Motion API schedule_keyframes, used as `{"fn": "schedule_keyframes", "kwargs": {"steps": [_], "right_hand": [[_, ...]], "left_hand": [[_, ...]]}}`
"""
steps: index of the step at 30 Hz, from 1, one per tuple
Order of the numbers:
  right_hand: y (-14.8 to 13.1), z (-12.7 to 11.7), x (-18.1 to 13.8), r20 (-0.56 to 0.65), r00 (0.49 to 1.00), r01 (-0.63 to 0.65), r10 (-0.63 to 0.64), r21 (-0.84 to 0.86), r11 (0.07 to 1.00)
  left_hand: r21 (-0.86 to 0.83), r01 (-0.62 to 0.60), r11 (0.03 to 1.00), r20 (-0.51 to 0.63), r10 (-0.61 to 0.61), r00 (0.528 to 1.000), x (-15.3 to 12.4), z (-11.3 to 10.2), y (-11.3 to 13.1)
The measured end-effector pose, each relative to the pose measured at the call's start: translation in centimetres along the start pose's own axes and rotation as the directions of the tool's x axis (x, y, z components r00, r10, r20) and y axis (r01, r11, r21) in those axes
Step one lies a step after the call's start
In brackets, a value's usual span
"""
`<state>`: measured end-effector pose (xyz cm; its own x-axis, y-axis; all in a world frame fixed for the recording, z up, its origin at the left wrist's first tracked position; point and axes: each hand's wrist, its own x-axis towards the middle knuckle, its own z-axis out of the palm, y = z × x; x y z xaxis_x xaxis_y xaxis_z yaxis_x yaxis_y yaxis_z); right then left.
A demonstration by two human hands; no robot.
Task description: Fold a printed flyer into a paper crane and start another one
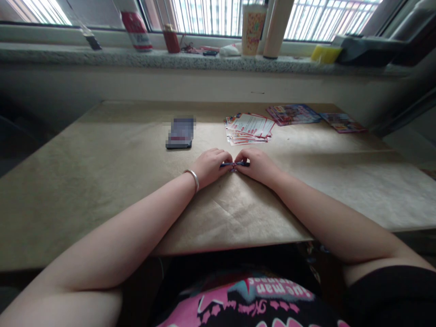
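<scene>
Tan tabletop (112, 168) under both hands (211, 164) (258, 164), speckled windowsill (204, 61), railings (334, 19) outside

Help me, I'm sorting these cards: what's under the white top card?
Under the top card, edges of other cards fan out at its left and near side. Their covered parts can't be seen.

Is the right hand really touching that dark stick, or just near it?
Touching. The head view shows the right hand pinching the dark stick with its fingertips, one end showing within the curl of the fingers.
</scene>
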<state>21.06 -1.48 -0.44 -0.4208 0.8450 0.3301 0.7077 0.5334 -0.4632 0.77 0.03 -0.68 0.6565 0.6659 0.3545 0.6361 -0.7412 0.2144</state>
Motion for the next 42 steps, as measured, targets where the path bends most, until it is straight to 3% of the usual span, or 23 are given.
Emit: {"fn": "schedule_keyframes", "kwargs": {"steps": [12,26,36,42], "right_hand": [[-0.3,-0.9,-0.4,0.139,0.982,0.16,-0.13,-0.232,0.96],[-0.6,-1.7,-0.1,0.218,0.975,0.111,-0.04,-0.326,0.939],[2.2,-2.5,-0.3,0.177,0.974,0.175,-0.141,-0.193,0.966],[1.9,-2.8,-0.4,0.202,0.973,0.169,-0.114,-0.28,0.945]], "left_hand": [[0.084,-0.14,0.986,0.023,0.139,0.99,-0.3,-0.1,0.0],[0.165,-0.059,0.984,0.05,0.052,0.997,0.1,-0.1,0.7],[0.168,-0.084,0.982,0.037,0.079,0.996,0.0,0.1,0.5],[0.156,-0.09,0.984,0.041,0.085,0.996,-0.2,-0.1,0.5]]}}
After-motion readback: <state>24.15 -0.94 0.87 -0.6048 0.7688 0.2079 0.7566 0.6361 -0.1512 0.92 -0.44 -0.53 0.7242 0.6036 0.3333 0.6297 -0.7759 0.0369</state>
